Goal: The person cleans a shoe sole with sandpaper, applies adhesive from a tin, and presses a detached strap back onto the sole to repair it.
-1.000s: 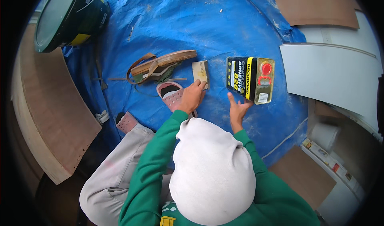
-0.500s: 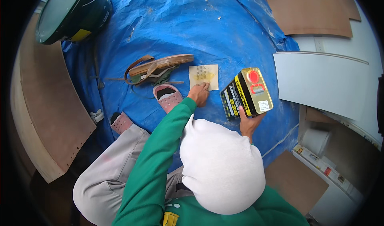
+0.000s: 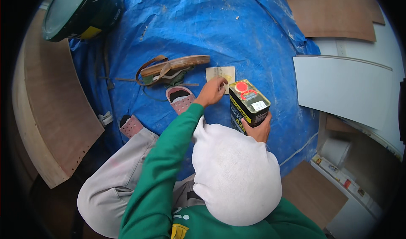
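Observation:
My right hand (image 3: 259, 128) grips the lower right side of a rectangular black and yellow adhesive tin (image 3: 249, 118). A red round cap (image 3: 241, 86) sits on its gold top. The tin stands slightly tilted on the blue sheet. My left hand (image 3: 212, 91) hovers at a small square tan card (image 3: 220, 72), its fingers loosely bent toward the tin's cap but apart from it. I see nothing in those fingers. The hand and tin cover part of the card, which has yellowish stains. Left of it lies a strapped sandal (image 3: 173, 65) on its side, over some green cloth.
A blue tarpaulin (image 3: 186, 23) covers the floor. My feet wear pink clogs (image 3: 185, 103). A dark green bucket (image 3: 84, 15) stands at the far left, by a curved wooden panel (image 3: 55, 103). Pale boards (image 3: 342, 86) stand at the right. A rounded white cloth shape (image 3: 237, 175) blocks the lower middle.
The tin has shifted left beside the card, and its top has swung round. My left hand has lifted off the card, its fingers bending toward the tin.

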Available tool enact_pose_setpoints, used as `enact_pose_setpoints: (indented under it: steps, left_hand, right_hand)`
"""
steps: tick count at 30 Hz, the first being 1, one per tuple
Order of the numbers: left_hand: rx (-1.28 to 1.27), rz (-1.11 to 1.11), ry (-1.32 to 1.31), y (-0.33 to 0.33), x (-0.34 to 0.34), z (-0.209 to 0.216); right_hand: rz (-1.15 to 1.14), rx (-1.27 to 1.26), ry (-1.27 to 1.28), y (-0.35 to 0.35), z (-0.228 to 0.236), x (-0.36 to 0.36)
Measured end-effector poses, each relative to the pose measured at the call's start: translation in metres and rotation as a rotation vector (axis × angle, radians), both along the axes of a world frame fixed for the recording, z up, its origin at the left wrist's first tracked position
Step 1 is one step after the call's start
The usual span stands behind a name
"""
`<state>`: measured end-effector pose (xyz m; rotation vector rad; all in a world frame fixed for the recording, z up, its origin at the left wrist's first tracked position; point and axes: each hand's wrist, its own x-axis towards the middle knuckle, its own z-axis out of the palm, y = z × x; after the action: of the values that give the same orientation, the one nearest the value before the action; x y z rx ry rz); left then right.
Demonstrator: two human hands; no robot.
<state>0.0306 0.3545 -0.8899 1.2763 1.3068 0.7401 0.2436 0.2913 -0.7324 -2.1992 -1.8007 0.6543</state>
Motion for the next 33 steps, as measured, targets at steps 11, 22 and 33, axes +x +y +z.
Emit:
enact_pose_setpoints:
  steps: [11,22,33]
  left_hand:
    - [-0.096,0.043,0.018,0.040,-0.008,0.046]
    - [0.152,-0.215,0.190,0.090,-0.015,0.083]
    - [0.025,0.084,0.030,0.080,-0.047,0.056]
  right_hand:
    - [0.124,-0.014,-0.023,0.006,0.009,-0.013]
    - [0.242,-0.263,-0.224,0.043,0.020,-0.030]
    - [0.355,-0.364,-0.275,0.073,0.036,-0.046]
